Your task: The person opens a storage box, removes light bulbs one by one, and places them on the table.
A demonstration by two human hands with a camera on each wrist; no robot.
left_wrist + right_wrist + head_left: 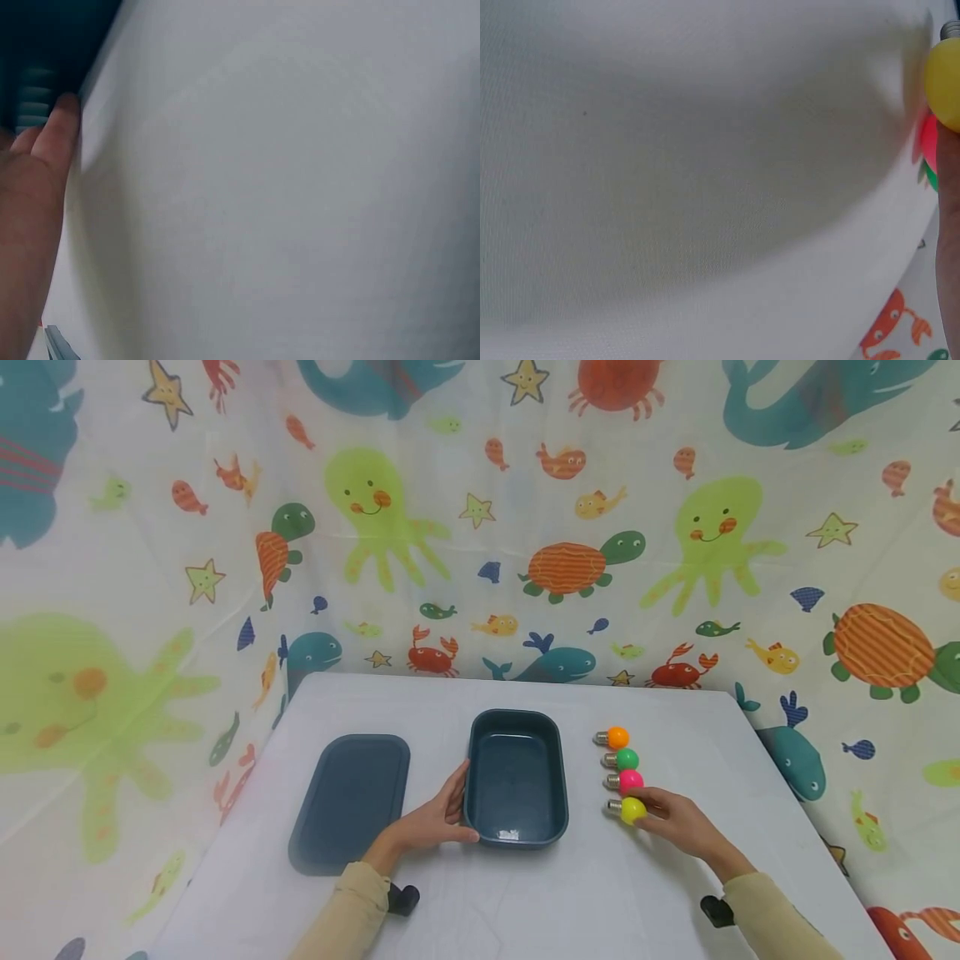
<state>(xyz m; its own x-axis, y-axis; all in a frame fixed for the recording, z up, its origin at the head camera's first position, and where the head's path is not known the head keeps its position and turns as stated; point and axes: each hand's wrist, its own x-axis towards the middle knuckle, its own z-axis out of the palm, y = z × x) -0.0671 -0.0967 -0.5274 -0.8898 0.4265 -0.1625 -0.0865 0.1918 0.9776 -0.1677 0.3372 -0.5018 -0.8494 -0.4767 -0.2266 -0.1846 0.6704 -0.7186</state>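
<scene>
A dark blue rectangular container [517,777] stands on the white table, its inside showing bare. Along its left wall lie the fingers of my left hand [435,818], with the thumb at the near left corner. The left wrist view shows those fingers [60,131] fairly straight against the container's side. To the right, my right hand [678,822] pinches a yellow light bulb [633,811] by its round end, the metal screw base pointing left. Beyond it lie a pink bulb [632,781], a green bulb [627,760] and an orange bulb [618,737] in a column.
A flat dark blue lid [348,802] lies left of the container, close to my left forearm. Behind the table [442,710] and at its sides hangs a curtain [465,460] printed with sea animals.
</scene>
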